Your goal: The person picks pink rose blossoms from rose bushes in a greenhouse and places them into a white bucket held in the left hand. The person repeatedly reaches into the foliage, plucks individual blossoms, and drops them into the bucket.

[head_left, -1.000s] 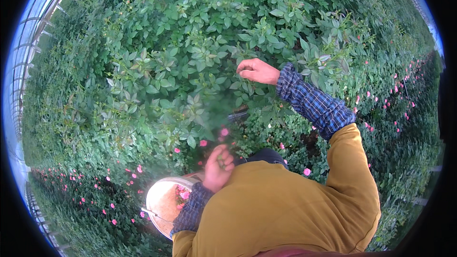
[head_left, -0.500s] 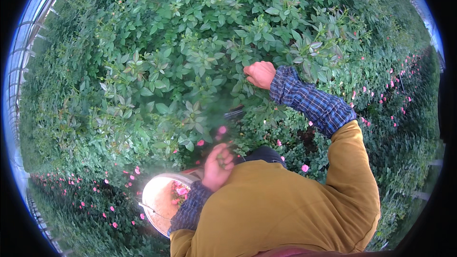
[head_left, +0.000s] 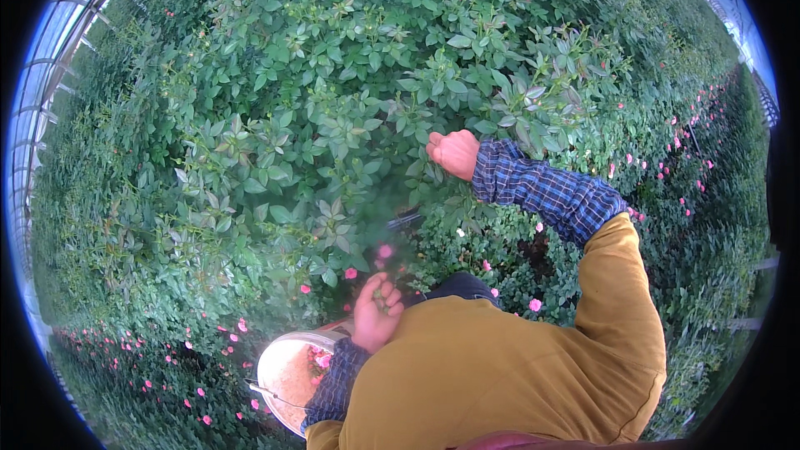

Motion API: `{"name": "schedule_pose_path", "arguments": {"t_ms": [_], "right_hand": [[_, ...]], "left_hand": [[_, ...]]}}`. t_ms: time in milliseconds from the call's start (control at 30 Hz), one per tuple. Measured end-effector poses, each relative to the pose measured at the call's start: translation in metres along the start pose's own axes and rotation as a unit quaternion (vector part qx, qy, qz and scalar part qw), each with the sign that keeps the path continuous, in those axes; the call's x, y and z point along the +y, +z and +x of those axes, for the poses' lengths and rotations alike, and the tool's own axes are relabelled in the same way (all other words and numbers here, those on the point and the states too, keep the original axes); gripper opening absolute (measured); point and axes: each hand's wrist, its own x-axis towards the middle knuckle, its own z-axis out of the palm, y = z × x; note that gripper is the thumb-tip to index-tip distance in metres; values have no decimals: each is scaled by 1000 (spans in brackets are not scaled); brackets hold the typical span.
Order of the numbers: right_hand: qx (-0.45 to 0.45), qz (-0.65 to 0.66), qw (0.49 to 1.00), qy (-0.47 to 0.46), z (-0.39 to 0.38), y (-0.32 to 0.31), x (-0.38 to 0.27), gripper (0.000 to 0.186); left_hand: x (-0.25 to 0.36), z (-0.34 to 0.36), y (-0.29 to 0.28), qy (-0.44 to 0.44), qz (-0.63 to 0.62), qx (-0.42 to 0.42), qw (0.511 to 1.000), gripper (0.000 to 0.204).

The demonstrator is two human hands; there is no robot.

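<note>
Foliage [head_left: 333,129], two hands [head_left: 454,154] [head_left: 377,312], one bucket [head_left: 279,371]

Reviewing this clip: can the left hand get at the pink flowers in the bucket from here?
Probably yes: the bucket is open close beside the left hand. The left sleeve partly covers the opening and the flowers, so the forearm would likely need drawing back.

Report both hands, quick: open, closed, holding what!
Left hand: closed loosely around small green bits.
Right hand: closed near the leaves; whether it holds anything can't be told.
</note>
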Motion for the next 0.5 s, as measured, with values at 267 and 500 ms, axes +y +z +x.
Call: {"name": "schedule_pose_path", "arguments": {"t_ms": [267, 500], "right_hand": [[61, 701, 680, 207, 0, -27, -8, 14], [254, 850, 337, 314, 18, -53, 56, 8]], "left_hand": [[-1, 3, 6, -5, 9, 28, 1000, 7], [-2, 0, 2, -17, 2, 38, 999, 7]]}}
